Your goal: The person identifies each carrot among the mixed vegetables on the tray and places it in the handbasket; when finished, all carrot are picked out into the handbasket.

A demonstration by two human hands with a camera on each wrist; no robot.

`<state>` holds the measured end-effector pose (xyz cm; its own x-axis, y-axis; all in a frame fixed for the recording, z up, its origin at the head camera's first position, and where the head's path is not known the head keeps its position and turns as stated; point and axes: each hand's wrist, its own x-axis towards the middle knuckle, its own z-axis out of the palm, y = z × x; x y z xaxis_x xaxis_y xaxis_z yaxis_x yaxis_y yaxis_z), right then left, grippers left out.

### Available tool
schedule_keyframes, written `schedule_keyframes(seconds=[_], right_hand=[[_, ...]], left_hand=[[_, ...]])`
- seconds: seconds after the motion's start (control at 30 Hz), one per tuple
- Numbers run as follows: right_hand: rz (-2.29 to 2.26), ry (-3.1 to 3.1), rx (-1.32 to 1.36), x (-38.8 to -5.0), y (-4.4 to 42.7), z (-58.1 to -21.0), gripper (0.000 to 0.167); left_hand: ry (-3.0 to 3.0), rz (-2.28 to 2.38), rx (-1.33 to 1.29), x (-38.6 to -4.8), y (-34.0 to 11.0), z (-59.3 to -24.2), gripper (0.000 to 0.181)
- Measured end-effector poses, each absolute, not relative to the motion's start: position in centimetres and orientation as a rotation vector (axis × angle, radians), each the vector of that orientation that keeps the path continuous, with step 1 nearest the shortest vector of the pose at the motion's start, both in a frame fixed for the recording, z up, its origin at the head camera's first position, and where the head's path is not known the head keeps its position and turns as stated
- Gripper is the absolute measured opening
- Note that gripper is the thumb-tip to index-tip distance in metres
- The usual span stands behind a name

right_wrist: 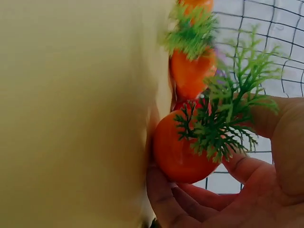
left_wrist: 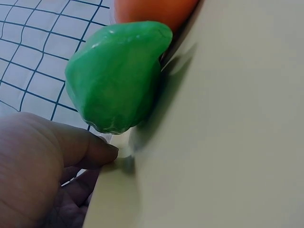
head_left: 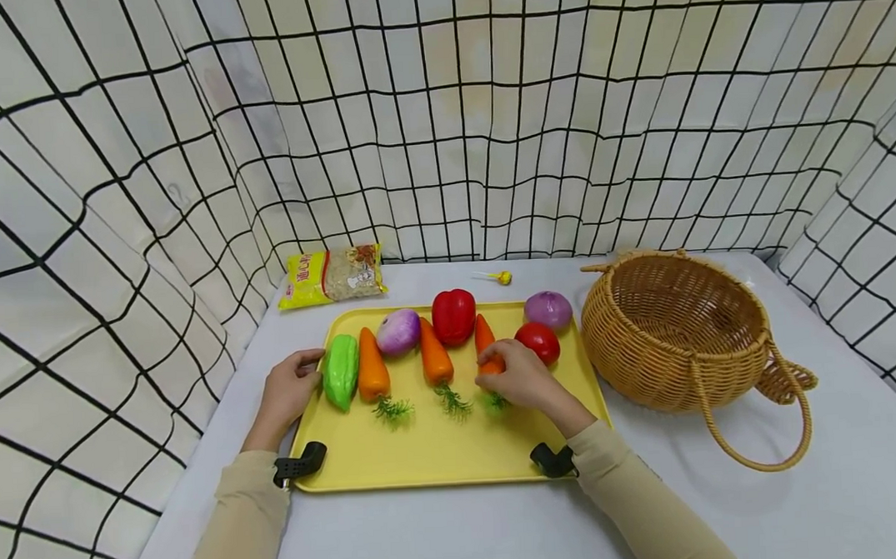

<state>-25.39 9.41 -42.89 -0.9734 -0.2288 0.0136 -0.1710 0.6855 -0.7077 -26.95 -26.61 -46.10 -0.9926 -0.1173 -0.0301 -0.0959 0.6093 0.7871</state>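
Note:
On the yellow tray (head_left: 418,456), my right hand (head_left: 523,376) holds the rightmost carrot (head_left: 484,332), fingers round its thick orange end. That carrot's leafy green top (right_wrist: 218,118) hangs before the palm in the right wrist view. My left hand (head_left: 288,395) is at the tray's left edge, its thumb (left_wrist: 90,147) on the rim and the other fingers outside it. Just beside it lies a green ridged vegetable (head_left: 341,372), apart from the thumb in the left wrist view. Two more carrots, one left (head_left: 372,366) and one middle carrot (head_left: 435,355), lie farther along.
The tray also bears a purple-white vegetable (head_left: 398,332), a red bell pepper (head_left: 454,317), a tomato (head_left: 538,342) and a purple onion (head_left: 549,310). A wicker basket (head_left: 647,371) stands right. Behind are a yellow packet (head_left: 331,276), a lollipop (head_left: 504,278) and black netting (head_left: 442,146).

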Motion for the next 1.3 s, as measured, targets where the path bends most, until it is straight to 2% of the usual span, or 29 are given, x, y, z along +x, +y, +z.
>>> schedule_keyframes(seconds=[0.5,1.0,1.13,1.3], right_hand=[[-1.159,2.836,-0.213,-25.2,9.9,-42.5,0.013],[-1.33,2.855,-0.047,-25.2,10.7,-40.3,0.015],[-1.367,2.867,-0.047,-25.2,11.2,-39.6,0.02],[-1.441,2.858,-0.039,-25.2,11.8,-38.6,0.033]], left_hand=[[-2.808,-1.342,0.173,-26.8,-26.5,-46.0,0.044],[-2.814,-1.35,0.18,-26.9,-26.5,-45.9,0.043],[-2.813,-1.346,0.179,-26.8,-26.5,-46.0,0.044],[-2.809,-1.344,0.177,-26.9,-26.6,-46.0,0.044]])
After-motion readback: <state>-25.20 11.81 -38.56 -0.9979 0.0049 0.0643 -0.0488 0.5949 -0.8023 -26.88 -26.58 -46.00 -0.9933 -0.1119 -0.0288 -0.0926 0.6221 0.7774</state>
